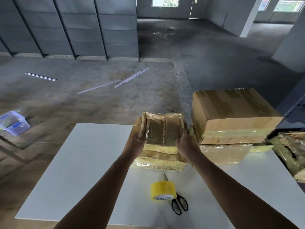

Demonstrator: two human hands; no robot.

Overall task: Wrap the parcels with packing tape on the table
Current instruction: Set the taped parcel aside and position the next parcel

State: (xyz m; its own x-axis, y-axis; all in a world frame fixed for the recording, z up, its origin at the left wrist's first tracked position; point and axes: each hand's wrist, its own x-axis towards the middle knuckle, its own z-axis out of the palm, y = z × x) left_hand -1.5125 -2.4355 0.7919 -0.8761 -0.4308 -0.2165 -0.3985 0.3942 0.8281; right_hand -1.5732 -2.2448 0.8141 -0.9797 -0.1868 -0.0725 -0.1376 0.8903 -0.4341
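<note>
**Both hands hold a taped parcel over the far edge of the table**

The small parcel [163, 129], brown and glossy with clear tape, is tilted up toward the camera between the two hands. The left hand [134, 142] grips its left edge, with the thumb lying along the top face and the other fingers hidden underneath. The right hand [186, 146] clasps the right edge near the lower corner. Its fingers curl round the side and are mostly out of sight behind the parcel.

The small parcel sits just above a stack of wrapped parcels [158, 161] lying at the middle of the far edge of the white table [82, 162]; whether it touches the stack cannot be told.

At the far right corner a large cardboard box [231, 113], banded with tape, rests on a flat wrapped parcel [222, 152]. Beyond the right edge lies another wrapped bundle [290, 151].

Toward the near edge, between the forearms, a yellow tape roll [162, 190] stands on its side, touching the black-handled scissors [179, 205], whose blades point toward the stack.
</note>
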